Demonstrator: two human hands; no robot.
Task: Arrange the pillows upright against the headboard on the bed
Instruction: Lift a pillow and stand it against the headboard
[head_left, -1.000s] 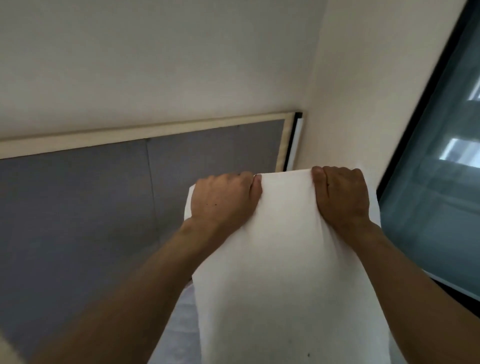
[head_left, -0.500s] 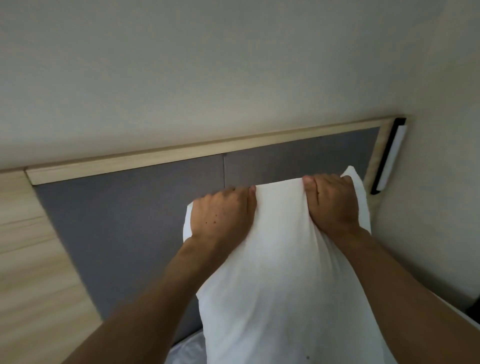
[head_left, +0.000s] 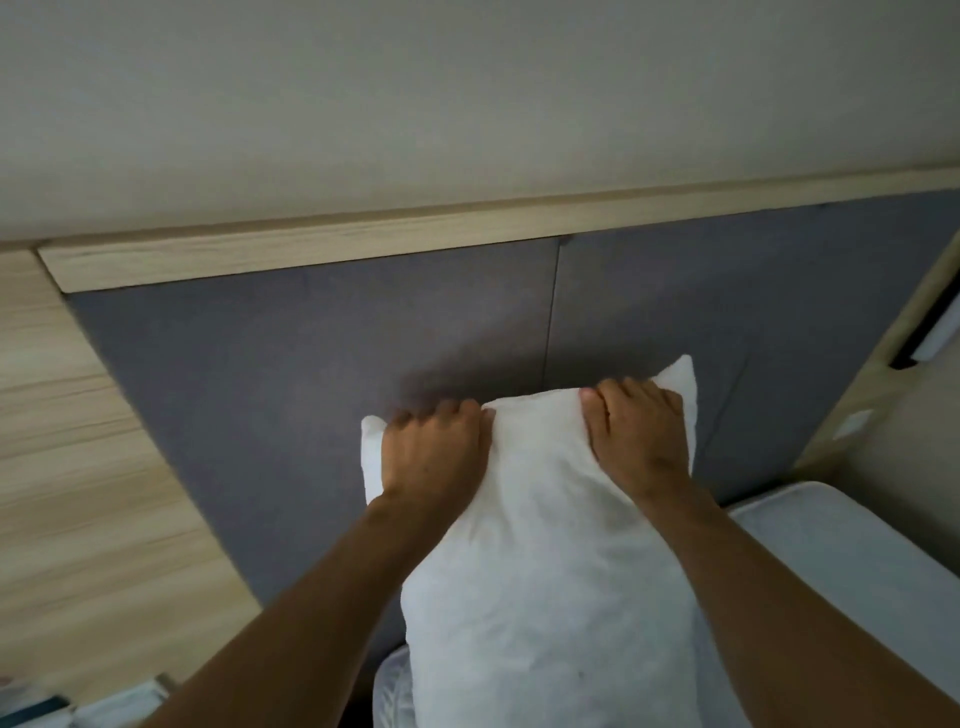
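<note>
both hands (head_left: 434, 449) (head_left: 638, 431) grip pillow (head_left: 545, 571) upright before headboard (head_left: 291, 374).

pillow (head_left: 545, 545) lowered — bed (head_left: 831, 545) now visible

The plain off-white wall (head_left: 467, 93) filled the upper view, unmarked and dimly lit. Below the wall ran a pale wooden rail (head_left: 363, 241). Left of the rail stood light wood-grain panelling (head_left: 62, 441). Below the rail's right end, a wooden side post (head_left: 852, 410) carried a dark-framed white fitting (head_left: 935, 332) and a small white plate (head_left: 849, 423).
</note>
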